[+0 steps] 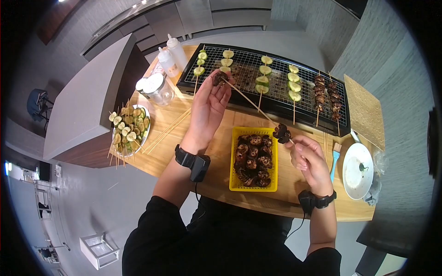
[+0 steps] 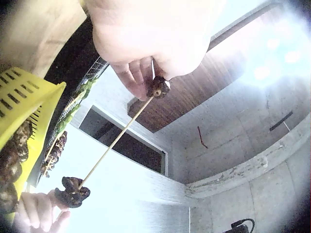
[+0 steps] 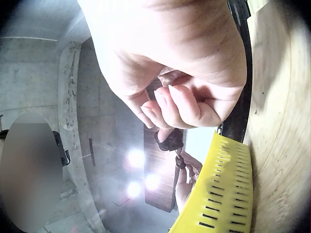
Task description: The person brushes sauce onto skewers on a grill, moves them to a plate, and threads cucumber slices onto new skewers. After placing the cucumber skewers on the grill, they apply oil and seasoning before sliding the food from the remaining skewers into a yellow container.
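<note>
In the head view a thin wooden skewer [image 1: 251, 102] slants between both hands. Near its right end sits a dark brown mushroom [image 1: 282, 133]; the right hand [image 1: 311, 158] grips the skewer just behind it, fingers curled. A second dark mushroom [image 1: 219, 78] is pinched by the left hand [image 1: 211, 103], at the skewer's other end. The left wrist view shows this mushroom [image 2: 158, 87] at the stick's tip, with bare skewer [image 2: 116, 140] between the two pieces. Below the skewer, a yellow slotted basket [image 1: 234, 184] contains many similar dark mushrooms [image 1: 251, 163].
A black grill [image 1: 230, 103] at the back bears zucchini skewers [image 1: 293, 85] and dark skewers [image 1: 319, 94]. To the left are a plate of skewers [image 1: 129, 129], a glass jar [image 1: 159, 89] and squeeze bottles [image 1: 168, 62]. At right lie a blue brush [image 1: 334, 161] and a white plate [image 1: 354, 184].
</note>
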Demonstrator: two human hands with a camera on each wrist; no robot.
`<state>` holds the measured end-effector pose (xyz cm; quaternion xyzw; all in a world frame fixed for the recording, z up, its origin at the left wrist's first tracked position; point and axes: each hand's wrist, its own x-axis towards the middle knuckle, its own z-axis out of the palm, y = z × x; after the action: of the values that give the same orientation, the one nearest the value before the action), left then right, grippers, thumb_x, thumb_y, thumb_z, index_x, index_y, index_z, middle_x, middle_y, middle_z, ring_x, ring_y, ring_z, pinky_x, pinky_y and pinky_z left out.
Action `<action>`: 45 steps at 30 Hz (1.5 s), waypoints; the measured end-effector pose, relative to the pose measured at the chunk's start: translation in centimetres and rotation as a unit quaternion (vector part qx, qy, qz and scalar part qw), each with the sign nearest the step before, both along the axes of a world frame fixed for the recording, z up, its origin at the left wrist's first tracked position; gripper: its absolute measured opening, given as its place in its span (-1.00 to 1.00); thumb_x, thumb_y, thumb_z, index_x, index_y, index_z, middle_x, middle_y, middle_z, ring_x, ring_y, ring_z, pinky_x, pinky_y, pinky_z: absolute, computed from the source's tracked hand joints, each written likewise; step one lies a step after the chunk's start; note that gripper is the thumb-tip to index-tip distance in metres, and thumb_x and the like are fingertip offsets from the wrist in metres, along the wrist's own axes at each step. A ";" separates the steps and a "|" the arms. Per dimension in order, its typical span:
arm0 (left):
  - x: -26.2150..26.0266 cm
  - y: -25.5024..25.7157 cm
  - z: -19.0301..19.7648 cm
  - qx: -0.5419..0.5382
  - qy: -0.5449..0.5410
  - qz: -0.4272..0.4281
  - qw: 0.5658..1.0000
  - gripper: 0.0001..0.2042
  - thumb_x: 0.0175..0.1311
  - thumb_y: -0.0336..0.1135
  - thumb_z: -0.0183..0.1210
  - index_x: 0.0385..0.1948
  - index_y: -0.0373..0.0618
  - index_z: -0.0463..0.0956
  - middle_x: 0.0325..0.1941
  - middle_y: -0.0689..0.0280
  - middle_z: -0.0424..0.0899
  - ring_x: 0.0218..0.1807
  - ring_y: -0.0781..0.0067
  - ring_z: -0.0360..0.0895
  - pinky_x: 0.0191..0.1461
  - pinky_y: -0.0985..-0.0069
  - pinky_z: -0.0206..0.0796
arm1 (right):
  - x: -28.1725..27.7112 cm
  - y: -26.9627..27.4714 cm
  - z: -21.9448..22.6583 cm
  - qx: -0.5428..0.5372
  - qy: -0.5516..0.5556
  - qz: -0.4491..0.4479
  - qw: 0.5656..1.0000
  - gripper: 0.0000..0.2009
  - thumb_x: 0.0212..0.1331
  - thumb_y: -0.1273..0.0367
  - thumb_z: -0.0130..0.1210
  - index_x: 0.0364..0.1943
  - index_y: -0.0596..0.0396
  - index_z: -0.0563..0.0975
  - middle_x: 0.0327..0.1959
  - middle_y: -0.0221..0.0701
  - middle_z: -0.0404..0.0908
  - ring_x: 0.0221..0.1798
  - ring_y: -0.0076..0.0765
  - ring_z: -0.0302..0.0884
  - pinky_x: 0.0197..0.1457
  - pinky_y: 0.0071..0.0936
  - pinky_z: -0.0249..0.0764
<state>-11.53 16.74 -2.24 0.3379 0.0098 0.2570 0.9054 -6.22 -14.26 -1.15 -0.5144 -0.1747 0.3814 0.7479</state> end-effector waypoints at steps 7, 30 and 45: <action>0.0 0.5 -0.6 0.007 -0.008 -0.020 1.000 -0.65 0.66 -0.21 -0.02 0.33 -0.11 0.40 0.37 0.15 0.56 0.33 0.32 0.54 0.42 0.44 0.42 | 0.0 0.0 0.1 0.008 0.005 0.003 1.000 -0.75 0.45 0.39 0.11 -0.01 0.38 0.55 -0.64 -0.63 0.26 -0.63 -0.77 0.07 -0.53 -0.68 0.02; -0.3 0.2 0.0 0.046 0.019 0.010 0.999 -0.64 0.61 -0.14 0.06 0.29 -0.05 0.47 0.25 0.31 0.65 0.18 0.48 0.55 0.27 0.47 0.34 | -0.1 0.4 0.4 -0.052 -0.029 -0.022 0.998 -0.80 0.46 0.47 0.08 -0.05 0.36 0.63 -0.68 -0.66 0.37 -0.68 -0.82 0.07 -0.55 -0.69 -0.03; -0.5 -0.6 0.0 0.104 0.026 -0.047 0.993 -0.60 0.59 -0.24 0.05 0.36 -0.18 0.39 0.26 0.16 0.63 0.20 0.40 0.57 0.26 0.43 0.37 | 0.5 0.0 -0.8 -0.024 -0.021 -0.016 0.999 -0.84 0.42 0.51 0.12 -0.04 0.28 0.64 -0.21 -0.45 0.75 -0.63 -0.84 0.14 -0.54 -0.74 0.07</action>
<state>-12.01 16.17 -2.29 0.4371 -0.0095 0.2050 0.8757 -5.68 -14.29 -1.94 -0.5426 -0.1728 0.3630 0.7376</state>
